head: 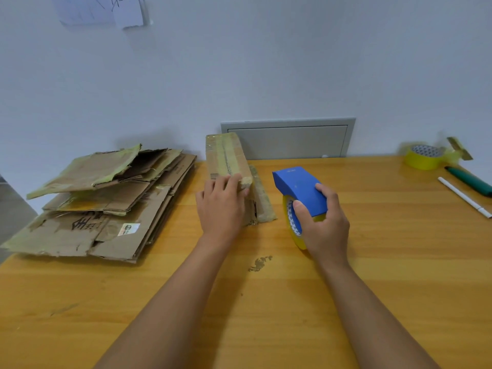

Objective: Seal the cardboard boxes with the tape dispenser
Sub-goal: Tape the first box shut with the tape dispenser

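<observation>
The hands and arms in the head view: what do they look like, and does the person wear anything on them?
Both the left hand and the right hand are bare, without gloves. No ring, watch or bracelet shows. Both forearms are bare too, as far as the bottom edge of the picture; no sleeve is visible. The fingernails look short and unpainted.

A wooden table [386, 262] with an orange-yellow grain fills the lower part of the view and meets a pale wall [266, 62] at its far edge. A grey metal panel [288, 139] is set into the wall just above the tabletop. At the far right lie a dark green marker [470, 181] and, just beside it, a thin white pen [464, 197], both pointing away at a slant. A rough scuffed patch [260, 263] marks the wood near the middle. Sheets of paper [102, 9] with drawn lines hang on the wall at the upper left.
</observation>
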A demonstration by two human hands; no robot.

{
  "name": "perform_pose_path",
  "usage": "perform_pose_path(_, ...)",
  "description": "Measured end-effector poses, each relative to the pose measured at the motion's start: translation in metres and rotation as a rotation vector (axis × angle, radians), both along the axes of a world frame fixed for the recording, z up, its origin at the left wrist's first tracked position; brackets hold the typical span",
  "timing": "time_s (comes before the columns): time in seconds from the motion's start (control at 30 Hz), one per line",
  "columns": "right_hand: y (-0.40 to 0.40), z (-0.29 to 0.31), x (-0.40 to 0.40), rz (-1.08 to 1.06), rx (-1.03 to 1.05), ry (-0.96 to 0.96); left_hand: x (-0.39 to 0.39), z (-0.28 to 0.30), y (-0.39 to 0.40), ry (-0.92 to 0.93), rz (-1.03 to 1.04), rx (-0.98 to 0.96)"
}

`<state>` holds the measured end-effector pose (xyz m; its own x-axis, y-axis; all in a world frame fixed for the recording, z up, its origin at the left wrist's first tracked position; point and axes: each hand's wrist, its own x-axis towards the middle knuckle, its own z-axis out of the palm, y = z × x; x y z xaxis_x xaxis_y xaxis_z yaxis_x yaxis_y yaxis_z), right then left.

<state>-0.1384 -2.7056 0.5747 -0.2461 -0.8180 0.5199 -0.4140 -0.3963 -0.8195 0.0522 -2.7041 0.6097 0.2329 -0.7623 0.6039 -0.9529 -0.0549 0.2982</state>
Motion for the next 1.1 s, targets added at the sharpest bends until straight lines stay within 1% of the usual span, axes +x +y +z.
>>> perform_pose_path(0.13, 0.0, 0.0, 0.001, 0.001, -0.009, 0.006, 0.008, 0.003, 0.004, -0.02, -0.043, 0.075)
perform_pose_path(0.3, 0.0, -0.001, 0.0, -0.002, -0.011, 0.002, 0.018, 0.017, -0.01, 0.123, -0.05, 0.098)
perform_pose_path(0.4, 0.0, -0.001, -0.001, 0.003, -0.013, 0.006, 0.023, 0.019, -0.021, 0.258, -0.05, 0.131)
perform_pose_path(0.5, 0.0, -0.002, -0.001, 0.0, -0.016, 0.008, 0.024, 0.016, -0.026, 0.295, -0.103, 0.11)
perform_pose_path(0.7, -0.001, -0.002, -0.001, 0.005, -0.012, 0.01, 0.025, 0.006, -0.026, 0.243, -0.158, 0.003)
perform_pose_path(0.87, -0.001, -0.002, -0.001, 0.003, -0.022, 0.013, 0.028, 0.004, -0.026, 0.172, -0.18, -0.023)
perform_pose_path(1.0, -0.002, -0.003, -0.001, 0.003, -0.019, 0.012, 0.031, 0.003, -0.027, 0.064, -0.181, -0.061)
perform_pose_path(1.1, -0.001, -0.003, -0.001, 0.005, -0.019, 0.013, 0.023, 0.0, -0.026, -0.039, -0.131, -0.124)
